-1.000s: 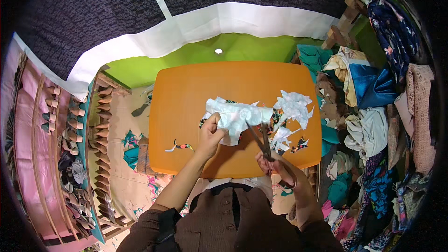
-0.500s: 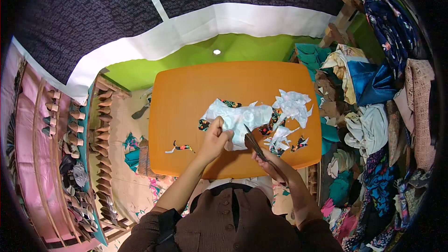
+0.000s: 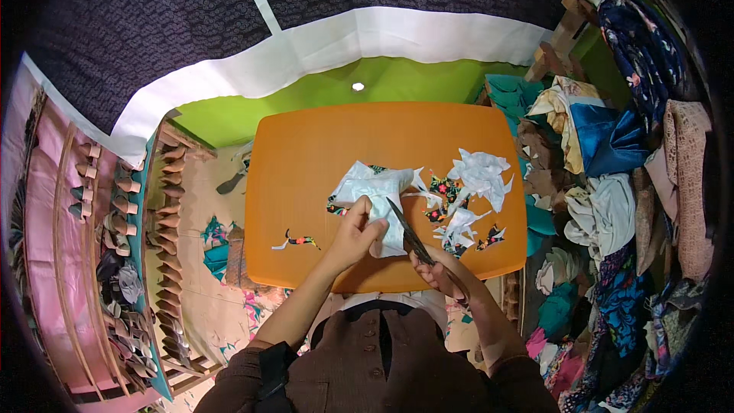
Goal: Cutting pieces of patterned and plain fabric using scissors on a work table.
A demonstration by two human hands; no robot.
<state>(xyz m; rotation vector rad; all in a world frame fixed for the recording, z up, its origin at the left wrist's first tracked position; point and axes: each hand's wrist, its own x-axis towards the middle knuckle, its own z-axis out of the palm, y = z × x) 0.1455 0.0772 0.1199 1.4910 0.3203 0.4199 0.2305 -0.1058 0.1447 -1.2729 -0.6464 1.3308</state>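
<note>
Looks mid-trim: left hand pinches white cloth, right hand grips scissors; next snip likely needs cloth held taut.

Scissors shifted left, white cloth shorter at its right, more floral cloth uncovered there
</note>
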